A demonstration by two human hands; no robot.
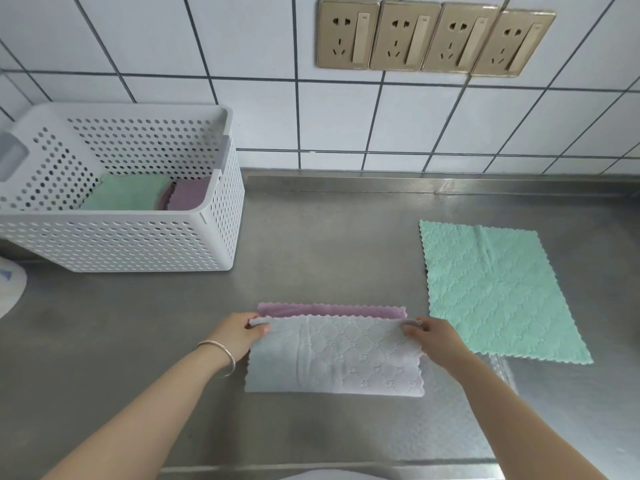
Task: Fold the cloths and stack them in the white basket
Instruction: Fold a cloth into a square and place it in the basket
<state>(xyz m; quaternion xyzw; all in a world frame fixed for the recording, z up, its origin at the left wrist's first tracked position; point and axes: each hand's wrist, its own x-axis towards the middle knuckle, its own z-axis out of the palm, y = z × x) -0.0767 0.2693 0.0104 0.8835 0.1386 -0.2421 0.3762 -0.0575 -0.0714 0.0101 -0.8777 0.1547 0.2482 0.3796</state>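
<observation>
On the steel surface (311,237), a half-folded grey-and-purple cloth (334,355) is pinched at its corners by the left hand (239,332) and right hand (433,337); white tiled wall (311,116) behind.

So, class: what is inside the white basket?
Inside the white basket: a folded green cloth and a purple cloth partly beneath it. Anything lower is covered.

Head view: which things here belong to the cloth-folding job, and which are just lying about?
Part of the job:
- purple cloth, half folded, a corner pinched in each grip: left hand, right hand
- green cloth, flat and unfolded on the counter
- white basket holding folded cloths

Just lying about:
- wall sockets
- white object at the left edge, cannot tell what
</observation>
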